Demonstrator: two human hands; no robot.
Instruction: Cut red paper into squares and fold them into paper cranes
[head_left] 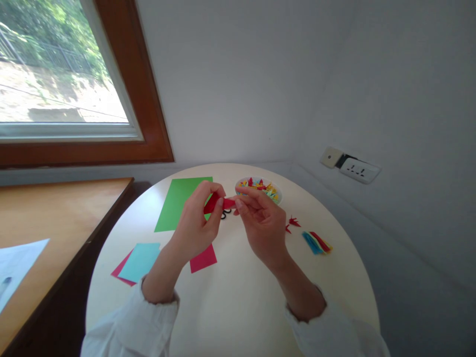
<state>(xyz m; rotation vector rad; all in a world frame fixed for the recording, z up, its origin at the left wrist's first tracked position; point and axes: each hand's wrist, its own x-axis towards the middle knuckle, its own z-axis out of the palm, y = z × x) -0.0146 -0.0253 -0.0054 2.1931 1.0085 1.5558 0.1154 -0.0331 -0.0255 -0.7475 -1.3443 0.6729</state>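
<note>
A folded piece of red paper (213, 203) is held up above the round table, between my two hands. My left hand (199, 215) pinches its wider left part between thumb and fingers. The narrow right end is gripped by the thumb and fingertips of my right hand (265, 223). Just behind the hands, the black handles of a pair of scissors (224, 214) show in part. Below my left hand lies a red paper square (204, 259), partly covered by the wrist. To the right of my right hand rest small red folded paper pieces (294, 221).
A green sheet (182, 196) lies at the back left of the white table (230, 317). Behind my right hand stands a bowl (279, 198) of colourful folded paper pieces. Light blue paper (139, 263) overlaps red at left; fanned coloured strips (317, 242) lie right. A wooden desk (74, 208) stands left.
</note>
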